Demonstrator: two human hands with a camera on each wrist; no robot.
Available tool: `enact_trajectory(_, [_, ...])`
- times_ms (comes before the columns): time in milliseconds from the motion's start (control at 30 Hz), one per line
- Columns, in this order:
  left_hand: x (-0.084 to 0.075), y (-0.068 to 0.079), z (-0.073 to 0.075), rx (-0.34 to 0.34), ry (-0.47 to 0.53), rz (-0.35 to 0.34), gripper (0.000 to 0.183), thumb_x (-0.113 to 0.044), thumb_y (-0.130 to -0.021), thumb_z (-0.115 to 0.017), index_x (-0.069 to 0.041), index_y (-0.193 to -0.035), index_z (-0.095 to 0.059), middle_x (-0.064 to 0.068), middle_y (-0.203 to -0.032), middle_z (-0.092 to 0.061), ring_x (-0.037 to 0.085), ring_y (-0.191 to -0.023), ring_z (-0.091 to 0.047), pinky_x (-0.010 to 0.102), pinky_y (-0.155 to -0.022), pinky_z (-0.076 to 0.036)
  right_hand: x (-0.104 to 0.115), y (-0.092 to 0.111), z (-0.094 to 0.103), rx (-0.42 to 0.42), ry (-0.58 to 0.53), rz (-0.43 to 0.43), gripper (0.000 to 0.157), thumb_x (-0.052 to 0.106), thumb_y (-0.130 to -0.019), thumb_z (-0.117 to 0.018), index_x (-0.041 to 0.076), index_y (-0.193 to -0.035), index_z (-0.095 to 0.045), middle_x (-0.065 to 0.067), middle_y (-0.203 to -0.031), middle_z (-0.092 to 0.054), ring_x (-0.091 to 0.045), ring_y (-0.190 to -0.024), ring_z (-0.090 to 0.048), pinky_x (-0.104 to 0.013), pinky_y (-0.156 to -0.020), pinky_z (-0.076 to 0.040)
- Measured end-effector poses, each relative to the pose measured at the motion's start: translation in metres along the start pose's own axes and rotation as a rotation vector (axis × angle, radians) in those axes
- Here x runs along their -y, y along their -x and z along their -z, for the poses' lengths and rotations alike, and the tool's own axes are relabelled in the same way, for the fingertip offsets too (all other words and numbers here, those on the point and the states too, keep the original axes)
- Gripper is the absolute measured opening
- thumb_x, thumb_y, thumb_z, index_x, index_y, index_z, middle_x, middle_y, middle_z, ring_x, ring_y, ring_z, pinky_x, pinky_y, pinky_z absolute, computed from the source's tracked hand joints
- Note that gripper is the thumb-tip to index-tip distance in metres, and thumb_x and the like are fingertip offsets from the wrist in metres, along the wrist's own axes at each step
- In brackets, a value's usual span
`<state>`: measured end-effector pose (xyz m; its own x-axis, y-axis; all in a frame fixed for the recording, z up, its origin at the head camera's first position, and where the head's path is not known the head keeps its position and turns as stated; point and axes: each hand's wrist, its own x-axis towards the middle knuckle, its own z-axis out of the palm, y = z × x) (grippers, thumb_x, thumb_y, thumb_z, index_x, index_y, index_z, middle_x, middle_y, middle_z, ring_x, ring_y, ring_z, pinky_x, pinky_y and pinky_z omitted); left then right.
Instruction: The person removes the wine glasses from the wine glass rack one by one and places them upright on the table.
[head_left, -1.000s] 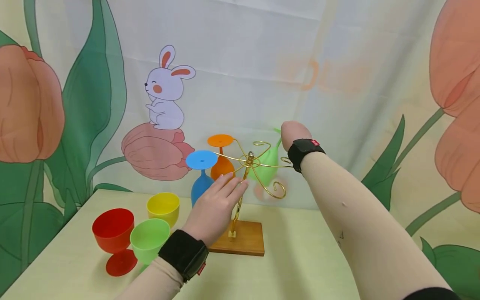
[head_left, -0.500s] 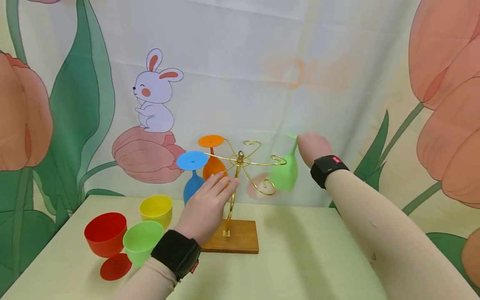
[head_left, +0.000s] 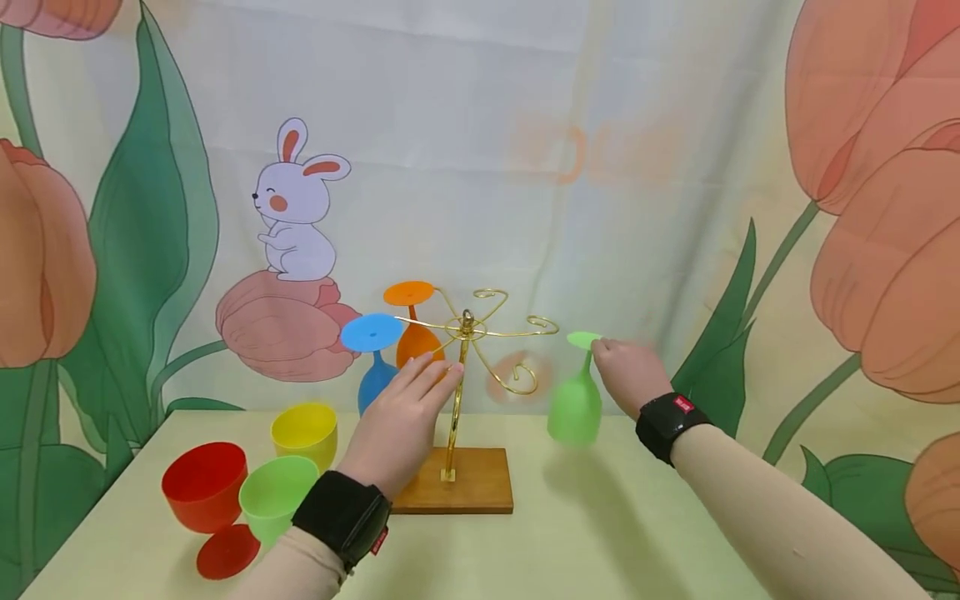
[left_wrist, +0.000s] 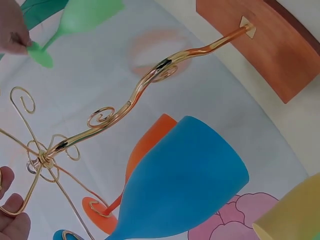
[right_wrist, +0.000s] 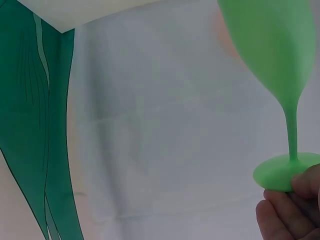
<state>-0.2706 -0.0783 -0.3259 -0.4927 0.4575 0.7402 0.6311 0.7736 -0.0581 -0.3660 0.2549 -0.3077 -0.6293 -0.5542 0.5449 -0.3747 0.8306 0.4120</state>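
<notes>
My right hand pinches the foot of a light green plastic wine glass, held upside down right of the gold glass rack. In the right wrist view, thumb and fingers grip the glass's round foot. My left hand reaches to the rack's left side with fingers mostly straight; in the left wrist view its fingers touch one of the curled wire arms. The thumb is hidden. A blue wine glass and an orange wine glass hang upside down from other arms.
The rack stands on a wooden base. Upright at the left are a red glass, a yellow glass and another green glass. Behind the table hangs a printed cloth with a rabbit and tulips.
My right hand has carried the green wine glass away from the rack to the right, then lower toward the table. The left hand stays at the rack. The view has shifted slightly.
</notes>
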Motion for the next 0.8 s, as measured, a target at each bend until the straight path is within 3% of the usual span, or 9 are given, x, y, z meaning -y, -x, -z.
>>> enact_trajectory(200, [0.000, 0.002, -0.002, -0.005, 0.018, 0.003, 0.059, 0.018, -0.084, -0.058, -0.005, -0.137, -0.053, 0.012, -0.132, -0.056, 0.032, -0.130, -0.044, 0.042, -0.111, -0.032, 0.013, 0.029, -0.011, -0.054, 0.013, 0.075, 0.019, -0.009, -0.080, -0.072, -0.004, -0.096, -0.063, -0.014, -0.091, -0.068, -0.025, -0.079, -0.068, -0.035, -0.064, -0.058])
enact_trajectory(367, [0.002, 0.004, -0.005, -0.028, 0.045, 0.013, 0.052, 0.003, -0.090, -0.063, -0.003, -0.140, -0.050, 0.015, -0.140, -0.050, 0.032, -0.136, -0.037, 0.044, -0.114, -0.026, 0.021, 0.045, -0.017, -0.028, -0.071, 0.039, 0.021, -0.009, -0.082, -0.070, -0.002, -0.101, -0.065, -0.014, -0.099, -0.070, -0.026, -0.086, -0.069, -0.037, -0.070, -0.058])
enact_trajectory(467, [0.000, 0.009, -0.006, -0.054, 0.068, 0.016, 0.054, -0.013, -0.093, -0.064, -0.003, -0.143, -0.045, 0.016, -0.146, -0.044, 0.033, -0.141, -0.029, 0.048, -0.115, -0.024, 0.027, 0.053, -0.017, 0.032, -0.149, -0.043, 0.020, -0.007, -0.085, -0.067, 0.001, -0.104, -0.066, -0.013, -0.100, -0.071, -0.027, -0.083, -0.069, -0.037, -0.067, -0.058])
enact_trajectory(600, [-0.005, 0.019, -0.005, -0.082, 0.092, -0.006, 0.059, -0.035, -0.101, -0.049, -0.005, -0.149, -0.035, 0.016, -0.152, -0.034, 0.036, -0.143, -0.021, 0.052, -0.115, -0.020, 0.035, 0.060, -0.021, 0.097, -0.292, -0.204, 0.013, -0.004, -0.089, -0.064, 0.007, -0.094, -0.068, -0.006, -0.085, -0.070, -0.020, -0.068, -0.066, -0.033, -0.058, -0.055])
enact_trajectory(700, [-0.012, 0.028, -0.005, -0.088, 0.117, -0.042, 0.064, -0.048, -0.102, -0.037, -0.006, -0.151, -0.031, 0.015, -0.155, -0.028, 0.036, -0.144, -0.018, 0.052, -0.116, -0.015, 0.040, 0.064, -0.025, 0.142, -0.441, -0.328, 0.021, -0.003, -0.090, -0.062, 0.011, -0.074, -0.061, 0.002, -0.063, -0.053, -0.013, -0.055, -0.049, -0.028, -0.052, -0.043])
enact_trajectory(800, [-0.019, 0.038, -0.009, -0.072, 0.143, -0.101, 0.071, -0.055, -0.100, -0.037, -0.006, -0.151, -0.032, 0.013, -0.157, -0.025, 0.036, -0.144, -0.019, 0.052, -0.116, -0.013, 0.046, 0.070, -0.028, 0.217, -0.588, -0.427, 0.032, -0.001, -0.091, -0.061, 0.011, -0.063, -0.051, 0.003, -0.058, -0.036, -0.013, -0.054, -0.033, -0.028, -0.053, -0.031])
